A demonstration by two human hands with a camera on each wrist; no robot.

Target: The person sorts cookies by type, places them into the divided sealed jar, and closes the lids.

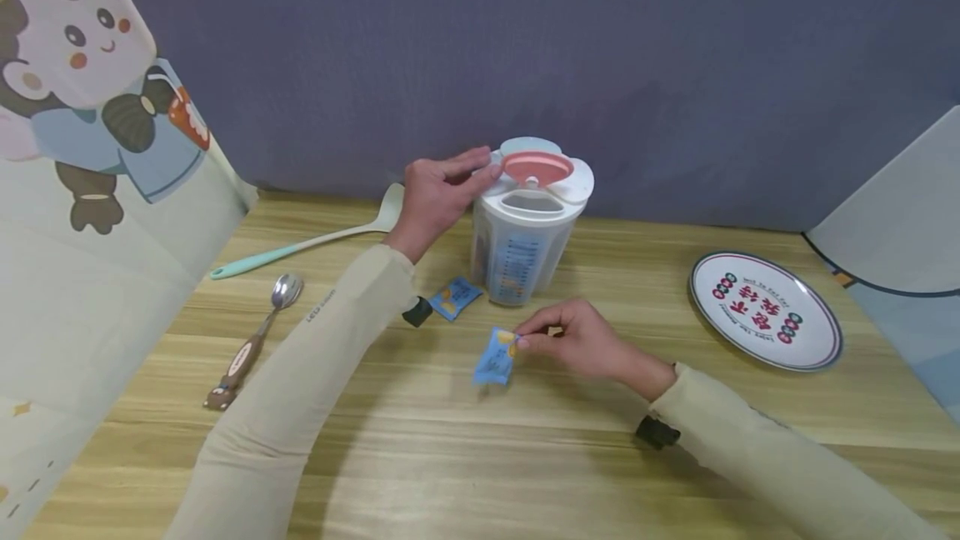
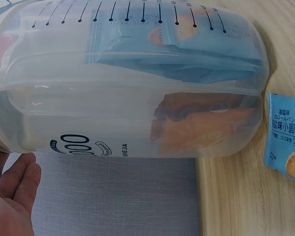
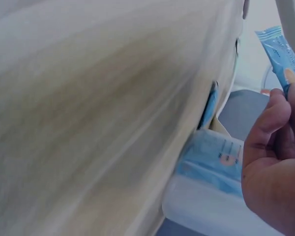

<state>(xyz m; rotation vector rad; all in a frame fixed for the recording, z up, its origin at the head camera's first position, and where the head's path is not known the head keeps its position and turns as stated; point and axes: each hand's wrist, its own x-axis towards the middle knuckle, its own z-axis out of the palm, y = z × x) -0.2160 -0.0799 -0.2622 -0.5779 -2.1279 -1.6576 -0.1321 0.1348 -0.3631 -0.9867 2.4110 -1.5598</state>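
A clear food canister (image 1: pixel 564 248) with a white lid stands upright near the back wall. Its pink flap (image 1: pixel 536 167) is raised behind an uncovered opening. My left hand (image 1: pixel 441 197) touches the left side of the lid with fairly straight fingers; in the left wrist view its fingertips lie right at the lid's rim. Between thumb and fingers, my right hand (image 1: pixel 581 344) pinches a small blue biscuit packet (image 1: pixel 493 359) in front of the canister. Another blue biscuit packet (image 1: pixel 455 298) lies on the table by the canister's base. Blue packets (image 2: pixel 132 64) and orange-brown packets (image 2: pixel 201 120) show inside separate compartments.
At the left are a pale spatula with a mint handle (image 1: pixel 292 247) and a metal spoon with a brown handle (image 1: pixel 255 344). A white plate with red lettering (image 1: pixel 765 311) lies at the right. The blue-grey wall (image 1: pixel 675 90) rises directly behind the table.
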